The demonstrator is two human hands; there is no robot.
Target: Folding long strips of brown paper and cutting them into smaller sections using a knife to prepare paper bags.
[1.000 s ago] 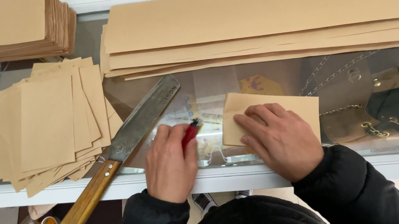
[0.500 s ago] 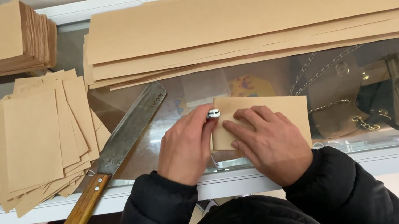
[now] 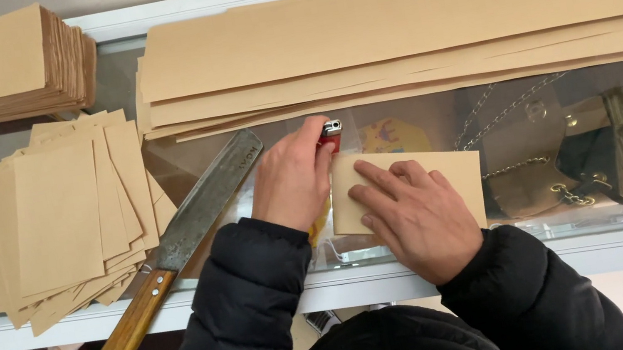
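The left hand (image 3: 291, 178) was closed around a red lighter (image 3: 330, 135), which stood with its metal head pointing away from the person, touching the upper left corner of a small brown paper sheet (image 3: 447, 177). That sheet lay on the glass counter (image 3: 419, 110), its long axis running left to right. The right hand (image 3: 420, 216) held nothing; it pressed flat and open on the sheet's left half. The lighter sat directly left of the right fingertips. A long knife (image 3: 200, 215) with a wooden handle lay diagonally just left of the left hand.
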